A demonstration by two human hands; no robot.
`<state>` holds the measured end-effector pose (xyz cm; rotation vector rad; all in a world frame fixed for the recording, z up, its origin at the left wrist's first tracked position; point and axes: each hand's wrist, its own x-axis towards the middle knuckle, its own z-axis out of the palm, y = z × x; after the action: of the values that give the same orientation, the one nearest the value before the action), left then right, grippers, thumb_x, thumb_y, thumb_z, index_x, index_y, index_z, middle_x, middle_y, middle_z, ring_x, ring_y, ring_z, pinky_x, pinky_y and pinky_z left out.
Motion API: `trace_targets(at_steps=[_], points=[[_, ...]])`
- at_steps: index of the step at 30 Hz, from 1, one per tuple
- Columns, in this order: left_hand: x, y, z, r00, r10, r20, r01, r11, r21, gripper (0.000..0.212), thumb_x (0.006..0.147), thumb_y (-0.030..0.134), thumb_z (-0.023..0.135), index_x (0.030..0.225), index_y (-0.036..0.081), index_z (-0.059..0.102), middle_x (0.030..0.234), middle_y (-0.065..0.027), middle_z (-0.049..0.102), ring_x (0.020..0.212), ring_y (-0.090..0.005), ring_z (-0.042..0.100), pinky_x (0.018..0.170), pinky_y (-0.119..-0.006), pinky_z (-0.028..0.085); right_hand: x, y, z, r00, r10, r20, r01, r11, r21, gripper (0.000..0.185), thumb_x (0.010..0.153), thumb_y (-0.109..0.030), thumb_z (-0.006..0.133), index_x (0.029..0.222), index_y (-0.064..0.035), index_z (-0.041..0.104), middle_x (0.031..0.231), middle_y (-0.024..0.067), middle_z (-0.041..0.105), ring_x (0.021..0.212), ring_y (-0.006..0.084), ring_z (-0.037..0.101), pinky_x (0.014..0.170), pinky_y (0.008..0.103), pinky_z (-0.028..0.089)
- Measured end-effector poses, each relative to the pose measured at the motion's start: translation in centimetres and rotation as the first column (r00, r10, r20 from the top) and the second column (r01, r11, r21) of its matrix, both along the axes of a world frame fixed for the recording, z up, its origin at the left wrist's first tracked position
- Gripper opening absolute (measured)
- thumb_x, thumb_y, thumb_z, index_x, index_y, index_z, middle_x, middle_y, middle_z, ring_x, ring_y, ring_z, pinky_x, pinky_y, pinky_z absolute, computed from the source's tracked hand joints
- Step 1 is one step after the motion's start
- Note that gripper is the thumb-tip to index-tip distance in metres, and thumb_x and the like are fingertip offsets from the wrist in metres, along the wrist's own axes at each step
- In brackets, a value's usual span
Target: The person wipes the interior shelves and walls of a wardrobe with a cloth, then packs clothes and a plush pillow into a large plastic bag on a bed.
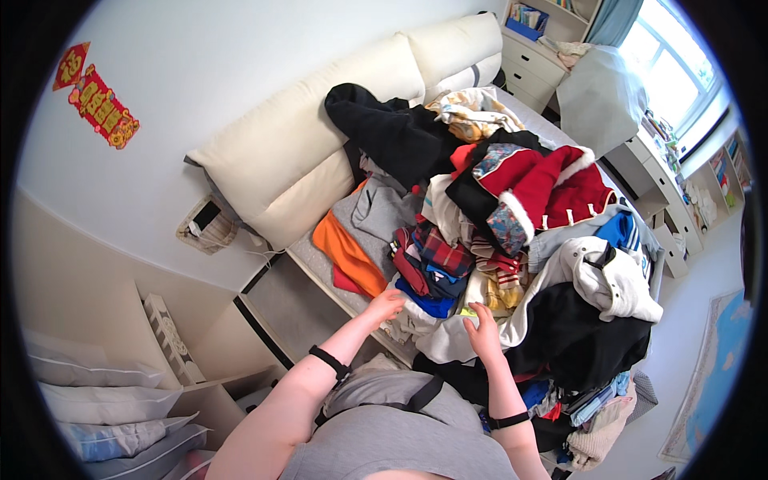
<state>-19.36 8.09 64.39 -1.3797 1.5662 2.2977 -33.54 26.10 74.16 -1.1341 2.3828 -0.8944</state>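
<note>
A large pile of clothes covers the bed in front of me. My left hand (385,306) hovers at the near edge, beside an orange garment (348,255) and a blue folded garment (427,301), with nothing visible in it. Fingers spread, my right hand (483,333) is over a white garment (447,341), also without anything in it. Between and beyond the hands lie a red plaid garment (445,252), a grey top (387,210) and a yellow piece (503,295). A red jacket with white fuzzy trim (549,189) rests higher on the heap, near a black garment (396,135).
A cream padded headboard (312,150) runs along the wall. More clothes (600,408) hang or lie low at my right. Stacked storage bags (114,402) are at lower left. A wall basket (207,228) holds a phone-like device. Drawers (531,69) and a desk stand beyond.
</note>
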Motion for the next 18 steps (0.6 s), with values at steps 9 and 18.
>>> trace_targets(at_steps=[9,18], points=[[5.3,-0.8,0.6,0.975,0.192,0.113,-0.199,0.978,0.059,0.042,0.075,0.025,0.050,0.110,0.006,0.038,0.100,-0.0049,0.047,0.086,-0.0155,0.048,0.067,-0.028,0.039,1.3,-2.4,0.4,0.980,0.132,0.147,-0.126,0.991,-0.050,0.034,0.070,-0.012,0.052,0.102,-0.0028,0.045,0.106,0.0156,0.044,0.096,0.0280,0.045,0.074,0.0290,0.038],[5.2,-0.1,1.3,0.963,0.244,0.116,-0.253,0.965,0.066,0.042,0.075,0.025,0.049,0.110,0.005,0.037,0.098,-0.0049,0.049,0.088,-0.0156,0.048,0.070,-0.029,0.039,1.0,-2.9,-1.2,0.964,0.154,0.218,-0.136,0.986,-0.094,0.032,0.070,-0.011,0.052,0.100,-0.0021,0.046,0.098,0.0135,0.048,0.080,0.0251,0.049,0.071,0.0292,0.038]])
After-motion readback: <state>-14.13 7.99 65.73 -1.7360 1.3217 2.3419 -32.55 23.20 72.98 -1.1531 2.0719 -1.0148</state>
